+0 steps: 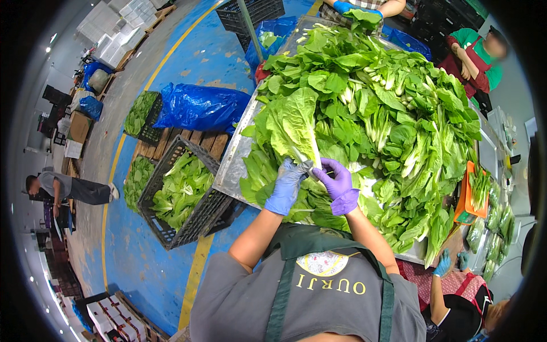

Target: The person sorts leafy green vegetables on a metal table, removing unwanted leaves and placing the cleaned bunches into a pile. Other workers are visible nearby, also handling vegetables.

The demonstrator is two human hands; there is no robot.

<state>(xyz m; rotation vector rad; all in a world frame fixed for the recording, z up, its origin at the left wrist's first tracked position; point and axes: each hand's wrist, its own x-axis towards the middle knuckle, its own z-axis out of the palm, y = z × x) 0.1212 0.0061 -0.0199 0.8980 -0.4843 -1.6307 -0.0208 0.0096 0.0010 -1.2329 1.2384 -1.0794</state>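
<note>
Held upright at the near edge of a metal table (232, 164) is a leafy green plant (295, 124) with a pale stem base. My left hand (285, 186), in a blue glove, closes around that base, with something grey at its fingertips that I cannot make out. My right hand (338, 186), in a purple glove, pinches the same stem end from the other side. A large heap of leafy greens (367, 98) with white stalks covers most of the table beyond and beside both hands.
A black plastic crate (171, 237) of leaves stands left of the table, near a wooden pallet (209, 143) and a blue plastic bag (205, 107). An orange tray (460, 205) holds thin greens at the right. Co-workers stand at the far side, upper right and lower right.
</note>
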